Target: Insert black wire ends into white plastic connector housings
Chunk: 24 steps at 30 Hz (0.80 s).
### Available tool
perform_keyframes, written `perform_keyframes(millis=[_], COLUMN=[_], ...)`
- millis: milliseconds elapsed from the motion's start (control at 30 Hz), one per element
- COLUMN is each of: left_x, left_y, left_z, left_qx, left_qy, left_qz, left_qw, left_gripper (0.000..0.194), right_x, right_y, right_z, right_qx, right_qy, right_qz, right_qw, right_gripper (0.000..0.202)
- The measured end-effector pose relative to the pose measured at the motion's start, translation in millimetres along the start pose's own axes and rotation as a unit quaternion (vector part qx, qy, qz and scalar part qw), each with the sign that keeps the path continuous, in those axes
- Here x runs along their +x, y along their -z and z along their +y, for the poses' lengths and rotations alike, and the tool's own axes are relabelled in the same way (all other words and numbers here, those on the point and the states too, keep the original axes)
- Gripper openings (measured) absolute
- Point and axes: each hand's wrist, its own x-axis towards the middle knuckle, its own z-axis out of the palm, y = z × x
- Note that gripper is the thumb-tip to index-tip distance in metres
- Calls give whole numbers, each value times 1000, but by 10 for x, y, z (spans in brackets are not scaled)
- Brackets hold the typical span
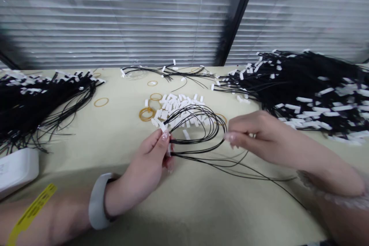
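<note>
White connectors (pixel 163 126) at the ends of several thin black wires (pixel 198 141) are pinched in my left hand (pixel 154 150). From there the wires arch to the right in loops, and some loose ends trail toward the lower right. My right hand (pixel 248 134) is closed at the right side of the loops, fingertips touching or very near the wires; one thin strand shows by its fingers. Behind the loops lies a pile of small white connectors (pixel 178 103).
Large bundles of black wires with white ends lie at the left (pixel 43 103) and right (pixel 302 84). Yellow rubber bands (pixel 147 114) lie near the pile. A white device (pixel 19 169) sits at the left edge. Blinds (pixel 115 15) stand behind the table (pixel 184 207).
</note>
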Motion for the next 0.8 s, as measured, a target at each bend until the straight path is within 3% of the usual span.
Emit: perform_keyframes(millis=[67, 267, 467, 633, 800], left_x=[-4, -12, -8, 14, 14], left_y=[-2, -12, -1, -17, -37], left_z=[3, 3, 24, 45, 69], left_qx=[0, -15, -42, -63, -85], left_qy=[-2, 1, 1, 8, 14], left_qz=[4, 8, 9, 23, 39], left_qw=[1000, 1000, 999, 998, 996], left_gripper=[23, 25, 23, 20, 18], right_x=[23, 85, 57, 63, 54], right_y=[-56, -237, -199, -220, -253], right_z=[12, -35, -69, -84, -104], right_qx=[21, 104, 154, 147, 188], right_qy=[25, 34, 1, -70, -89], right_qz=[-75, -150, -170, -141, -196], right_qw=[997, 983, 973, 976, 958], right_gripper=[31, 23, 26, 31, 28])
